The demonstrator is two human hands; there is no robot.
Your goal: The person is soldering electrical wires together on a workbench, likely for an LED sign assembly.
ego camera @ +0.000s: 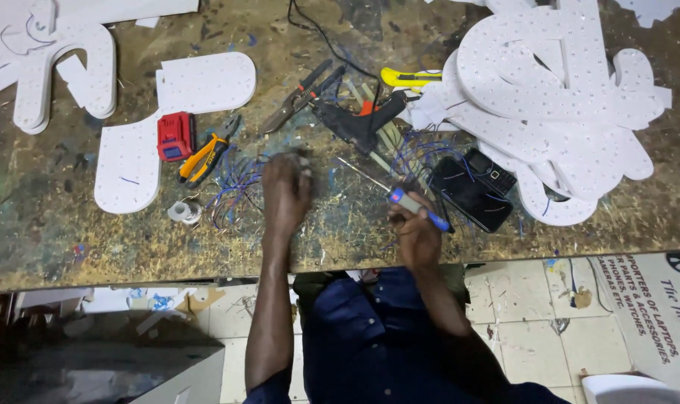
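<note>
On the scarred, paint-flecked wooden worktop (71, 247), the person's left hand (286, 191) is pressing down on a small dark part, too blurred to identify, beside a tangle of thin blue wires (235, 187); its fingers are curled together over that part. The right hand (414, 228) is pinching a slim blue-handled soldering iron (400, 196), its long metal tip pointing toward the left hand.

Judging from this, the hot tip is sitting near bare fingers and wire insulation, so a slip could burn skin or melt the sheathing. White foam letter cut-outs (549, 90), perforated with rows of tiny holes, are stacked just beside the right hand, and heat could scar them. A black glue gun (358, 123) is lying close behind, its cord trailing where it could snag. Two dark glossy phones (474, 191) are resting near the iron. Yellow-handled pliers (205, 157) and a red boxy battery pack (175, 136) are lying on a white foam piece (142, 142).
</note>
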